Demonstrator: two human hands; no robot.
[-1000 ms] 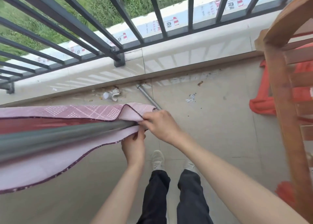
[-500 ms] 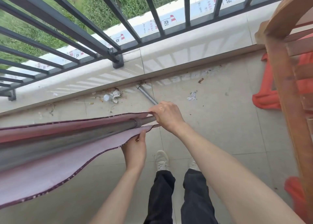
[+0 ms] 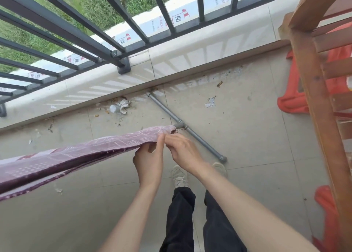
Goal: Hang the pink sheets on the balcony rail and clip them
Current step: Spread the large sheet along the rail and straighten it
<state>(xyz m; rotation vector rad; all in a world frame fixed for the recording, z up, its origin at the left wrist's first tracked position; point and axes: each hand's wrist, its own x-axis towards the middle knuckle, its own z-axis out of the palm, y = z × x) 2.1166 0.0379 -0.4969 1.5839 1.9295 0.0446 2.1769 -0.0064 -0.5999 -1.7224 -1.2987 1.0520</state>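
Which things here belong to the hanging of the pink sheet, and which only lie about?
For the job:
- pink sheet, draped over a grey bar
- grey bar, its end showing
- left hand, gripping the sheet's edge
- right hand, at the sheet's end

Lying about:
- crumpled litter
- orange plastic stool
- wooden frame
- railing

The pink sheet [image 3: 80, 152] is matt woven cloth with a pale printed pattern and a darker plum edge. Beyond it, the railing [image 3: 106, 42] is dark painted metal, smooth. Right of the sheet, a dull grey metal pipe [image 3: 202, 139] lies on smooth, faintly glossy floor tiles [image 3: 247, 137]; further right stands varnished wood [image 3: 312, 103].
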